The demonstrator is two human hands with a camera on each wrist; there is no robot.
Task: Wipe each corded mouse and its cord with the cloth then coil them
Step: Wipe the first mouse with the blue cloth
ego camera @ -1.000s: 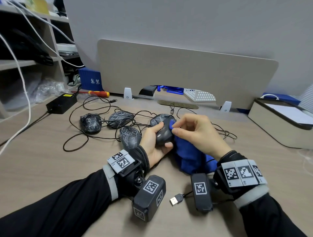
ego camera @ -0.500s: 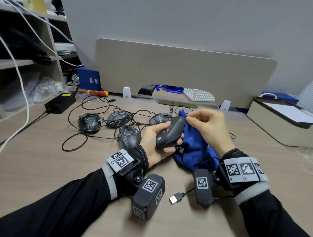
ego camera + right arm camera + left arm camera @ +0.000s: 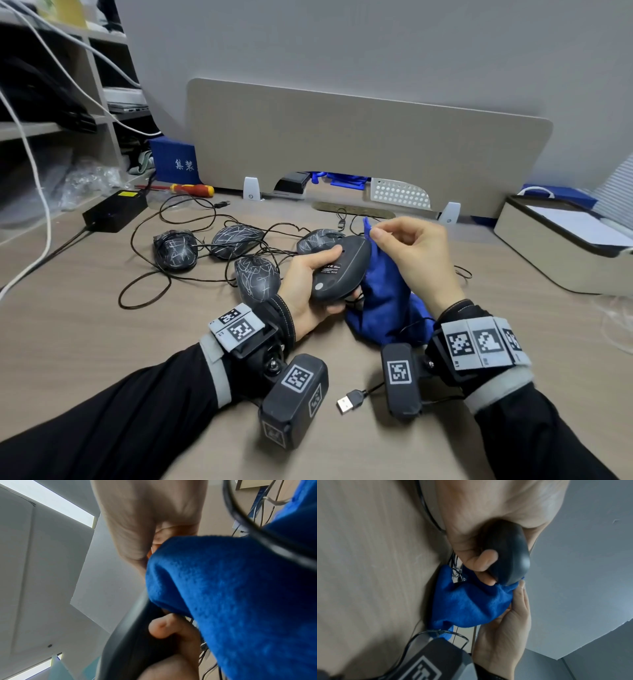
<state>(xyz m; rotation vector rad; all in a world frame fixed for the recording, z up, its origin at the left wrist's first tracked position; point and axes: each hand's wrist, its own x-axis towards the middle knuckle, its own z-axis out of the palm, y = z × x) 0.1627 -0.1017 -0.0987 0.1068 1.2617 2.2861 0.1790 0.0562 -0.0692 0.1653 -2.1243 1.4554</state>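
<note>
Since 1 s ago the mouse (image 3: 337, 270) has tipped underside-up and the cloth (image 3: 383, 291) lifted off its top.

Head view: left hand (image 3: 308, 284) wraps the mouse above the desk (image 3: 102, 342), long axis running near-left to far-right; right hand (image 3: 414, 253) pinches the cloth corner just right of it.

L wrist: fingers (image 3: 481, 561) curl round the mouse body, cloth touching its edge.

R wrist: cloth fills view, blurred.

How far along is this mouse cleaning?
Early on. Nothing looks coiled: four patterned mice lie on the desk among loose, tangled cords. In hand: the left hand grips a dark mouse underside up, while the right hand pinches the blue cloth beside it.
</note>
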